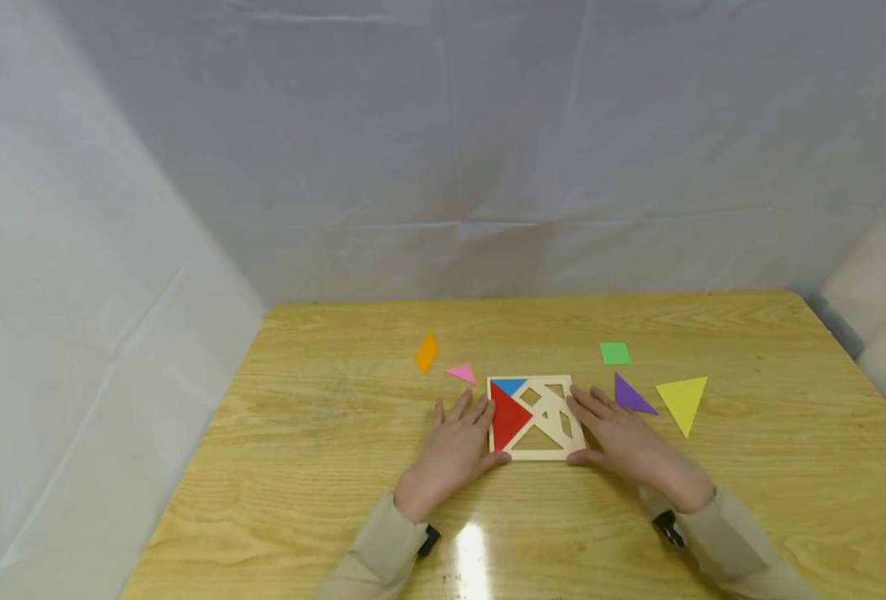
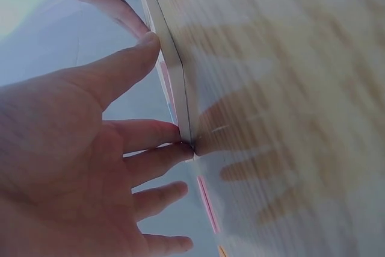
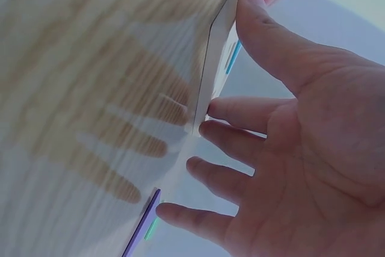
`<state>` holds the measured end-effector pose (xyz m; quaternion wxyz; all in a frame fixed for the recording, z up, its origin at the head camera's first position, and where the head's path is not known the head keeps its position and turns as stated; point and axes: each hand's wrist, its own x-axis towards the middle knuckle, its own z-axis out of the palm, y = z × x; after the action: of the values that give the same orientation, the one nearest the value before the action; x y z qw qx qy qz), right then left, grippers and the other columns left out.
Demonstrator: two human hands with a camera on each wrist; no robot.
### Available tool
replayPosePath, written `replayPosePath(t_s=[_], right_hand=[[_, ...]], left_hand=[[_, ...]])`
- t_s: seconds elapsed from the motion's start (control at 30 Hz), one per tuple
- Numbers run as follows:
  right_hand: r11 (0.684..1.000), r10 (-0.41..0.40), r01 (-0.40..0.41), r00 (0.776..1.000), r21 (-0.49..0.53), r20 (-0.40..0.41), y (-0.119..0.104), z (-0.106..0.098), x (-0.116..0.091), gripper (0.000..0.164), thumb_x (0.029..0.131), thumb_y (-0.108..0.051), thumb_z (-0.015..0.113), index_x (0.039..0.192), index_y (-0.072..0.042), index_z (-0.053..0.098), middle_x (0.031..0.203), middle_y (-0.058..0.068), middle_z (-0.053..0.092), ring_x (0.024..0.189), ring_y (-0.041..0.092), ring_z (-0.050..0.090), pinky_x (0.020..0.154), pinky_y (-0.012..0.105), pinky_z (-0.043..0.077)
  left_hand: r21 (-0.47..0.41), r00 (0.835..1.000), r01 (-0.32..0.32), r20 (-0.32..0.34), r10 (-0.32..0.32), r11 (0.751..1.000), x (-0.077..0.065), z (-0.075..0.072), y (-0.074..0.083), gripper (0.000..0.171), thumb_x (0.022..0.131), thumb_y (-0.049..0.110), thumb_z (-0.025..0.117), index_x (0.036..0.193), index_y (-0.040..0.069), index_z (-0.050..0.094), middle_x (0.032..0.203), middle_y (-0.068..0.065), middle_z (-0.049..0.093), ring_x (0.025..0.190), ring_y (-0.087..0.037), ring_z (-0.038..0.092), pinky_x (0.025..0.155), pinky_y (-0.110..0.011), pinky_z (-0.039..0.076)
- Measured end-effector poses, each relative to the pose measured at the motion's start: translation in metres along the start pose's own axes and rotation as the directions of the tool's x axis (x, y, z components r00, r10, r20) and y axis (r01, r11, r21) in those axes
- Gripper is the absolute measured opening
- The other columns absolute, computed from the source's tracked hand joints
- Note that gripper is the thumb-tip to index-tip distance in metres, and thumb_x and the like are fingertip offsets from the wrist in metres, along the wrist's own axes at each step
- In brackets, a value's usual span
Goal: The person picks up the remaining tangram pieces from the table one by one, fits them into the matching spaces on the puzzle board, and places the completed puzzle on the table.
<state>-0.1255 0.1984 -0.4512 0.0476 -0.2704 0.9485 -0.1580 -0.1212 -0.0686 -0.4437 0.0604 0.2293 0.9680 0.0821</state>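
The board [image 1: 538,455] lies flat on the table [image 1: 300,417], between the two hands. The left hand [image 1: 453,446] has its fingers extended and not curled; its first fingertips touch the left side of the board and its thumb is at the near edge. The right hand [image 1: 623,437] does the same at the right side, also with straight fingers, and its little finger is just beside the purple piece [image 1: 633,396]; whether they touch, I cannot tell. The red piece [image 1: 508,415] and the blue piece [image 1: 510,386] are already in the board, and its other slots are without pieces. The orange piece [image 1: 427,354] and the pink piece [image 1: 463,373] lie loose to the left, the green piece [image 1: 615,353] and the yellow piece [image 1: 685,402] to the right. I judge that the step in hand is to steady or straighten the board. To place another piece would call for one hand to leave its side, pinch the thin piece by its edges, and turn it to match its slot.
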Motion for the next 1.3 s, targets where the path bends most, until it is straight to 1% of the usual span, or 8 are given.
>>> replayPosePath(t_s=[0.17,0.43,0.7,0.93,1.17,1.3], right_hand=[[1.0,0.015,-0.014,1.0,-0.016,0.011,-0.004,-0.001,-0.002,0.082,0.09,-0.041,0.073,0.148,0.008,0.044,0.156,0.028,0.038,0.141,0.055,0.034,0.106,0.07,0.036],[0.999,0.028,-0.026,0.999,-0.046,0.027,-0.007,-0.002,-0.004,0.082,0.09,-0.043,0.072,0.149,0.007,0.044,0.157,0.026,0.037,0.142,0.053,0.033,0.106,0.072,0.034],[0.996,-0.004,0.003,1.0,-0.084,-0.011,-0.008,0.001,-0.008,0.081,0.088,-0.043,0.074,0.147,0.007,0.047,0.154,0.026,0.042,0.14,0.053,0.038,0.102,0.072,0.039],[0.997,0.006,-0.005,1.0,-0.076,0.006,-0.008,0.002,-0.009,0.082,0.089,-0.043,0.074,0.148,0.006,0.046,0.156,0.025,0.04,0.141,0.052,0.037,0.101,0.073,0.038],[0.995,0.01,-0.012,1.0,-0.099,-0.017,-0.01,0.001,-0.01,0.081,0.088,-0.042,0.075,0.147,0.005,0.048,0.155,0.024,0.042,0.14,0.05,0.039,0.1,0.073,0.04],[0.996,0.019,-0.019,1.0,-0.092,0.0,-0.012,-0.001,-0.011,0.08,0.089,-0.043,0.073,0.148,0.005,0.047,0.156,0.024,0.041,0.142,0.049,0.037,0.101,0.073,0.038]], left_hand=[[0.016,1.0,0.005,0.0,-0.005,1.0,-0.002,0.001,0.002,0.078,0.094,0.053,0.065,0.152,0.004,0.046,0.158,-0.012,0.042,0.151,-0.036,0.029,0.116,-0.068,0.024],[0.005,1.0,0.016,0.01,-0.016,1.0,-0.005,0.002,0.003,0.078,0.094,0.053,0.064,0.152,0.004,0.046,0.159,-0.012,0.04,0.151,-0.036,0.028,0.116,-0.068,0.023],[-0.011,1.0,0.02,0.008,-0.02,1.0,-0.008,0.004,0.004,0.079,0.094,0.053,0.065,0.152,0.004,0.045,0.159,-0.013,0.039,0.152,-0.036,0.027,0.116,-0.067,0.022],[-0.002,1.0,0.02,0.005,-0.02,1.0,-0.011,0.003,0.006,0.079,0.094,0.053,0.065,0.152,0.004,0.046,0.159,-0.013,0.04,0.151,-0.036,0.027,0.117,-0.067,0.022],[-0.01,1.0,0.021,0.006,-0.021,1.0,-0.01,0.002,0.006,0.078,0.093,0.051,0.066,0.152,0.003,0.046,0.159,-0.012,0.04,0.151,-0.035,0.028,0.117,-0.066,0.023],[-0.014,1.0,0.023,0.01,-0.023,1.0,-0.011,0.001,0.006,0.078,0.093,0.05,0.067,0.152,0.004,0.046,0.159,-0.011,0.041,0.151,-0.035,0.028,0.117,-0.066,0.023]])
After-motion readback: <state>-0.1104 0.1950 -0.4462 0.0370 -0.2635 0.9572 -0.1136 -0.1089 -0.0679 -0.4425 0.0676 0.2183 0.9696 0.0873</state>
